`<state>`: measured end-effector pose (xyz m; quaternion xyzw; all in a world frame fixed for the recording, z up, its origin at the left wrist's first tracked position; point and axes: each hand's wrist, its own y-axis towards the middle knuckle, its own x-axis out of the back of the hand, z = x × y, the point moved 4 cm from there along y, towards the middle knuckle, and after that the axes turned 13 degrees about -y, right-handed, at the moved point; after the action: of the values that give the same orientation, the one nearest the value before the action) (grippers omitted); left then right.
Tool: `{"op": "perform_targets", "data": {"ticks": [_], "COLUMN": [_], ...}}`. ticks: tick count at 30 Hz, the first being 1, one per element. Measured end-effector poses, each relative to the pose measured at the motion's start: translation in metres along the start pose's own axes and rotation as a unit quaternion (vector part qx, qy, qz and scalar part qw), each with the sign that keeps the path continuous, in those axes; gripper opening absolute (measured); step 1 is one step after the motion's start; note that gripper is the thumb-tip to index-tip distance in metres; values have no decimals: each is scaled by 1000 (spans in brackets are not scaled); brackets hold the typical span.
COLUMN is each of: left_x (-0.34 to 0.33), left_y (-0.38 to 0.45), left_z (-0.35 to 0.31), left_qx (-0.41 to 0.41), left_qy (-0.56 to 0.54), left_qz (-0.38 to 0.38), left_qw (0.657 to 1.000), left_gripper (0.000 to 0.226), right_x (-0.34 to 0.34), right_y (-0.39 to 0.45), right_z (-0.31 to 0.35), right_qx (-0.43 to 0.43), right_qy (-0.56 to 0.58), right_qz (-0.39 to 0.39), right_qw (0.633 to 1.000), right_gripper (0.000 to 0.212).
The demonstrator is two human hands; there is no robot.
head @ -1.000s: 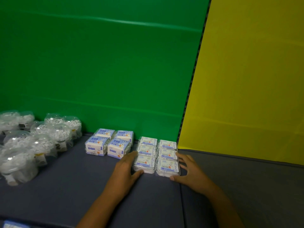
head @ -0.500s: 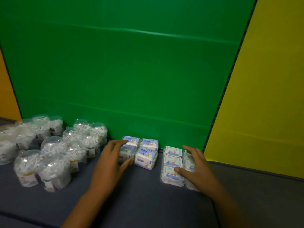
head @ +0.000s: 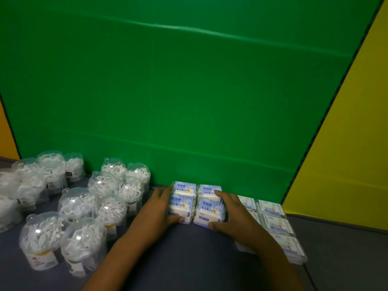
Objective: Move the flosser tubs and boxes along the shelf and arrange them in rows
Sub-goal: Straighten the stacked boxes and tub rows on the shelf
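1. Flosser boxes (head: pixel 197 203), four blue-and-white cartons in a two-by-two block, sit on the dark shelf (head: pixel 189 259) near the middle of the view, their far pair close against the green backdrop (head: pixel 189 91).
2. At 9 o'clock of the block the left hand (head: pixel 156 211) presses its side: fingers (head: pixel 165 191) lie straight along the left cartons, reaching toward the far one, while the thumb hooks the near front corner.
3. At 3 o'clock the right hand (head: pixel 235 215) mirrors it, fingers laid along the right cartons and thumb against the near front corner, so the block is squeezed between both hands.
4. Flat clear packs (head: pixel 273 221) with white-and-blue labels lie in two columns at 3 o'clock of the cartons, running from the backdrop toward the viewer; the right wrist and forearm cover much of the nearer column.
5. Flosser tubs (head: pixel 88 208), clear round containers full of white picks, stand upright in a loose cluster at 9 o'clock of the left hand, reaching out to the left edge of the view; the nearest pair stands at 7 o'clock.
6. A yellow panel (head: pixel 346 154) rises at 3 o'clock, meeting the green backdrop along a dark slanted seam.
7. An orange strip (head: pixel 6 133) shows at the far left edge.
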<state>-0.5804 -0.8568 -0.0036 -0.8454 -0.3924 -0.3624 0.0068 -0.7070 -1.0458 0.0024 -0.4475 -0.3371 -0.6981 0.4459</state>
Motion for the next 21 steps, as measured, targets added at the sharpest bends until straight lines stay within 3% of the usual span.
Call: {"op": "perform_targets", "data": {"ticks": [10, 21], "left_x": [-4, -7], "left_y": [6, 12], "left_z": [15, 19], "left_qx": [23, 13], "left_qy": [-95, -146], "left_qz": [-29, -28], "left_qw": [995, 989], "left_gripper": [90, 81], "right_x": [-3, -9], "right_y": [20, 19], "right_z": [1, -5], "right_qx": [-11, -33], "right_qy": [42, 128], "right_qz": [-25, -21], "right_qw": [999, 991], "right_gripper": [75, 79]}}
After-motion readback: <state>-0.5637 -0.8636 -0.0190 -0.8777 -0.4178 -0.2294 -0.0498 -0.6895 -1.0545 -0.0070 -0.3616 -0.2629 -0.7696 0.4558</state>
